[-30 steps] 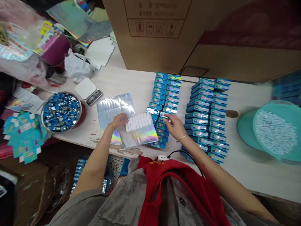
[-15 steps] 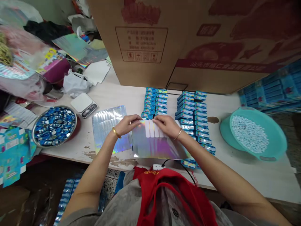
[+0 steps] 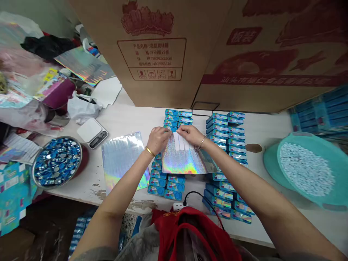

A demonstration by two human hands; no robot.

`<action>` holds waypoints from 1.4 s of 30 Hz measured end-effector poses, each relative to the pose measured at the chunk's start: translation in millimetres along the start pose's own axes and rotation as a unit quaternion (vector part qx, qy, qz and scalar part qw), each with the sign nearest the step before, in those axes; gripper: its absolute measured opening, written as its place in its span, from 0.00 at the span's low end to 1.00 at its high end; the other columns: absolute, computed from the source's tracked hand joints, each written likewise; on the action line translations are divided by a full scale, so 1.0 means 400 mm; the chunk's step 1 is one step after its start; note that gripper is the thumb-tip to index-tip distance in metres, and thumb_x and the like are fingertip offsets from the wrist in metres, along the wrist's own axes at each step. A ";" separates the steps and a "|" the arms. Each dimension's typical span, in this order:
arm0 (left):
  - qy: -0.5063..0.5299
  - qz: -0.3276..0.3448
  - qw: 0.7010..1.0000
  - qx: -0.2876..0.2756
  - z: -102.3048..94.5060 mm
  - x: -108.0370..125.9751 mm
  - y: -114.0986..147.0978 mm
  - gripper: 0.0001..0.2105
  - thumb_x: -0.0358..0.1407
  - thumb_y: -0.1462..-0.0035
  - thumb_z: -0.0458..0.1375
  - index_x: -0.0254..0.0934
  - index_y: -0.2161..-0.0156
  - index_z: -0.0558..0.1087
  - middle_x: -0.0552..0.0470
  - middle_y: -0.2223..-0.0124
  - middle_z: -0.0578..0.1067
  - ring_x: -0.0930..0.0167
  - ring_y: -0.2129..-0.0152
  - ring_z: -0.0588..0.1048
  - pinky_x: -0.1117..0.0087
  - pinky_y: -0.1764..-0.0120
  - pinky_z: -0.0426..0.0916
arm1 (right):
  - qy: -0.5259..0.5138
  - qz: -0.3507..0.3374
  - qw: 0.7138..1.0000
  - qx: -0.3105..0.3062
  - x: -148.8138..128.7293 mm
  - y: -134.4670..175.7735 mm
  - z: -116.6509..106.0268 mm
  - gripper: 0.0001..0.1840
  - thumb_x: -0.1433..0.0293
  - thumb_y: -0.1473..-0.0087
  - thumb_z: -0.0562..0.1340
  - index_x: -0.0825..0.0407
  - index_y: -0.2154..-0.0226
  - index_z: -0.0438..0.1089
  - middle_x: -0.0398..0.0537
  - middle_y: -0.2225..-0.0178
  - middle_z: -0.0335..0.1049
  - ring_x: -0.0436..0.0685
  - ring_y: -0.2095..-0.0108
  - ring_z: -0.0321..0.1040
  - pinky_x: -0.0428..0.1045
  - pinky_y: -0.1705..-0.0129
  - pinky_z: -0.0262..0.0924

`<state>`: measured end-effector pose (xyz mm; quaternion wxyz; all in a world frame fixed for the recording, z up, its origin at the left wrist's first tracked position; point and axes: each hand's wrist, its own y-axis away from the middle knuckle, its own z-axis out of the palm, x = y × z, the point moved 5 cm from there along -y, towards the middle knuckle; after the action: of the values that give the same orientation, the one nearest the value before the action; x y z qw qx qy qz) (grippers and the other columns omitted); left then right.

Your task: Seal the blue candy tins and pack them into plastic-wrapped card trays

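My left hand (image 3: 158, 140) and my right hand (image 3: 193, 136) meet at the top edge of a shiny holographic sticker sheet (image 3: 187, 161). Fingers of both hands are pinched close together; whatever tiny piece may lie between the fingertips is hidden. Rounded white strips show on the sheet below the fingers. Rows of small blue boxes (image 3: 174, 186) lie beneath and around the sheet, partly covered by it. Left of my left hand, a second holographic sheet (image 3: 122, 156) rests flat on the table.
On the left stand a bowl of blue and silver discs (image 3: 58, 161) and a white scale (image 3: 92, 133). More blue boxes (image 3: 236, 139) stand in rows on the right, near a turquoise basin (image 3: 274, 174) of small white pieces. Large cartons (image 3: 163, 90) block the back.
The sheet, pinched by both hands, has shifted up relative to the boxes, so more blue boxes show below its lower edge. The camera view has also moved.
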<state>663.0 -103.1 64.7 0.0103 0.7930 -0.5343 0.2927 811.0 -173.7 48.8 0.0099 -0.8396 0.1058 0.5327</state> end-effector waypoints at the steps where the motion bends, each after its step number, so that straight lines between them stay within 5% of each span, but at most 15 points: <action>1: -0.030 0.016 0.999 0.008 0.007 -0.007 -0.003 0.09 0.33 0.39 0.52 0.42 0.59 0.75 0.47 0.56 0.78 0.65 0.60 0.73 0.60 0.55 0.63 | -0.014 0.005 1.000 -0.006 0.015 -0.020 0.001 0.24 0.48 0.49 0.55 0.50 0.81 0.58 0.40 0.79 0.57 0.51 0.74 0.54 0.46 0.70 0.49; 8: -0.041 0.010 0.997 0.069 0.021 0.008 0.031 0.06 0.33 0.38 0.52 0.38 0.60 0.72 0.44 0.55 0.76 0.65 0.59 0.71 0.62 0.58 0.64 | 0.070 0.028 0.997 -0.028 0.101 -0.125 0.012 0.20 0.56 0.44 0.53 0.51 0.79 0.62 0.42 0.77 0.61 0.52 0.72 0.57 0.48 0.66 0.51; 11: 0.051 -0.066 0.990 0.113 0.001 0.052 0.077 0.02 0.34 0.40 0.56 0.39 0.65 0.70 0.49 0.64 0.75 0.68 0.65 0.72 0.63 0.59 0.64 | 0.198 0.023 0.980 0.014 0.102 -0.140 0.003 0.15 0.62 0.42 0.54 0.53 0.72 0.70 0.50 0.69 0.70 0.58 0.62 0.63 0.53 0.56 0.53; 13: 0.152 -0.167 0.960 0.166 -0.011 0.076 0.117 0.03 0.35 0.42 0.58 0.39 0.67 0.69 0.52 0.68 0.74 0.70 0.67 0.72 0.65 0.59 0.65 | 0.222 -0.011 0.973 0.070 0.079 -0.116 0.001 0.17 0.59 0.41 0.55 0.54 0.62 0.72 0.55 0.58 0.71 0.62 0.54 0.61 0.57 0.49 0.50; 16: 0.324 -0.343 0.854 0.221 0.010 0.105 0.185 0.07 0.37 0.45 0.62 0.38 0.67 0.68 0.54 0.69 0.72 0.73 0.69 0.72 0.70 0.62 0.67 | 0.096 -0.021 0.983 0.153 0.046 -0.005 0.018 0.27 0.51 0.39 0.51 0.53 0.51 0.69 0.56 0.51 0.69 0.61 0.50 0.61 0.56 0.48 0.53; 19: 0.430 -0.441 0.757 0.218 0.066 0.149 0.240 0.10 0.38 0.49 0.64 0.38 0.68 0.67 0.56 0.71 0.72 0.75 0.72 0.72 0.73 0.64 0.67 | -0.104 0.099 0.973 0.178 0.054 0.178 0.068 0.35 0.46 0.38 0.41 0.51 0.53 0.70 0.52 0.59 0.72 0.57 0.59 0.67 0.52 0.57 0.61; 23: 0.454 -0.493 0.716 0.195 0.144 0.208 0.304 0.11 0.39 0.52 0.66 0.38 0.70 0.67 0.57 0.73 0.71 0.76 0.75 0.71 0.74 0.68 0.66 | -0.229 0.240 0.935 0.126 0.073 0.407 0.144 0.34 0.42 0.45 0.49 0.53 0.61 0.72 0.48 0.67 0.73 0.55 0.67 0.68 0.49 0.66 0.61; 27: 0.428 -0.508 0.731 0.155 0.202 0.247 0.359 0.11 0.41 0.51 0.64 0.38 0.72 0.68 0.57 0.74 0.71 0.75 0.75 0.70 0.73 0.68 0.65 | -0.239 0.265 0.924 0.137 0.098 0.499 0.154 0.23 0.48 0.51 0.62 0.52 0.74 0.69 0.42 0.77 0.68 0.52 0.73 0.65 0.48 0.65 0.61; 34: 0.154 -0.437 0.879 0.109 0.201 0.239 0.365 0.05 0.36 0.46 0.61 0.39 0.71 0.72 0.51 0.63 0.73 0.66 0.61 0.70 0.63 0.55 0.61 | -0.262 0.297 0.910 0.125 0.196 0.484 0.176 0.26 0.45 0.61 0.65 0.51 0.76 0.68 0.44 0.79 0.70 0.53 0.75 0.66 0.51 0.66 0.63; 42: 0.006 -0.421 0.906 0.042 0.216 0.229 0.359 0.04 0.37 0.44 0.61 0.39 0.69 0.75 0.48 0.60 0.71 0.63 0.58 0.68 0.63 0.58 0.55 | -0.162 0.303 0.936 0.077 0.251 0.471 0.186 0.23 0.47 0.58 0.61 0.51 0.78 0.68 0.42 0.83 0.65 0.50 0.79 0.60 0.48 0.74 0.55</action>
<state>603.4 -270.3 -6.0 0.1031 0.9420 -0.1378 0.2881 750.5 -365.1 -55.2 -0.0697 -0.6667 0.3928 0.6296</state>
